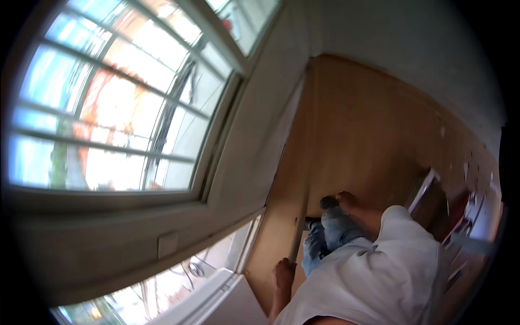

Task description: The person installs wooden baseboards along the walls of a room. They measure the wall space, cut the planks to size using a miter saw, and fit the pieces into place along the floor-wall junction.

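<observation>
My left hand (283, 273) is closed round the lower end of a long, pale pole (299, 230). The pole slants up and away over the brown floor, and its far part blurs into the floor colour, so what it ends in cannot be made out. My right hand (348, 201) hangs beside my right leg, close to a dark shoe (328, 202). Its fingers are small and smeared, and nothing in them can be made out. Between the two hands are my legs in blue jeans (338, 227).
On the left, a barred window (124, 108) sits in a pale wall (254, 146). A white box-like thing (238, 303) stands at the lower left beside a low opening. Boards and assorted items (466, 216) are piled at right. Small scraps (441, 131) dot the brown floor (363, 130).
</observation>
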Available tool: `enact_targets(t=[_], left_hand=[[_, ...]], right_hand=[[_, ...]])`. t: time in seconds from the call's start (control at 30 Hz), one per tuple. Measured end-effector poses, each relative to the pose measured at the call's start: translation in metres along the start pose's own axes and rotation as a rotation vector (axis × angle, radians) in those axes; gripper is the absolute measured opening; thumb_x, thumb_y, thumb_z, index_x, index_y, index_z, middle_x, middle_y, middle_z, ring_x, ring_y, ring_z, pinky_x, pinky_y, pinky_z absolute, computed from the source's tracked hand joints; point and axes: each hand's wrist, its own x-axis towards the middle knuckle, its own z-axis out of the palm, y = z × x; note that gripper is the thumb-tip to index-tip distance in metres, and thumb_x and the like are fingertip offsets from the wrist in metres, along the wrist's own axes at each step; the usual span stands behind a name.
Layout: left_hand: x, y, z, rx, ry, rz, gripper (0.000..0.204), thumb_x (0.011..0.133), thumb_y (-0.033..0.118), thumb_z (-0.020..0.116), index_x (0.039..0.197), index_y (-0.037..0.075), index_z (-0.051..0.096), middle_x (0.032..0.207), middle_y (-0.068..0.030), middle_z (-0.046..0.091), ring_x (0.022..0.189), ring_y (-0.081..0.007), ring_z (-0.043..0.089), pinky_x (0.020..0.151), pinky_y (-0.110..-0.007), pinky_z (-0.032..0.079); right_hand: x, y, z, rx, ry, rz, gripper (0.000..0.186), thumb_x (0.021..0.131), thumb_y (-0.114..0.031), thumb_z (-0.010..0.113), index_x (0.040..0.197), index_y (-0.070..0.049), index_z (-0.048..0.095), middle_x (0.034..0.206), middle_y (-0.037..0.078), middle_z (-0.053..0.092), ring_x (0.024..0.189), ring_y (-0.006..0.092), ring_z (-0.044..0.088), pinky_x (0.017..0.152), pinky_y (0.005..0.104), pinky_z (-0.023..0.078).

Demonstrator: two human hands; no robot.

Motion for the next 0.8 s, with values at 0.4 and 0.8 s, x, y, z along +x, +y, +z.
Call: enact_targets(t=[0.4,0.8], left_hand=[[-0.138,0.073,-0.15,0.42,0.361,0.232,0.007,0.079,0.009,0.059,0.073,0.007,0.061,0.068,-0.005,0.058,0.068,-0.0184,0.06,0.059,-0.03,0.049],[-0.195,0.038,-0.26,0.67,0.991,0.265,0.005,0.071,0.009,0.064,0.07,0.01,0.059,0.065,0.0017,0.05,0.069,-0.0147,0.052,0.069,-0.026,0.044]], right_hand=[[0.03,-0.149,-0.191,-0.305,-0.077,-0.953,0.034,0.083,-0.007,0.065,0.116,-0.008,0.06,0.113,0.019,0.06,0.109,0.0342,0.058,0.088,0.0429,0.051],[-0.033,-0.219,-0.248,-0.206,-0.098,-1.114,0.012,0.078,-0.011,0.073,0.088,-0.009,0.066,0.086,0.011,0.064,0.077,0.0321,0.063,0.066,0.0406,0.052]])
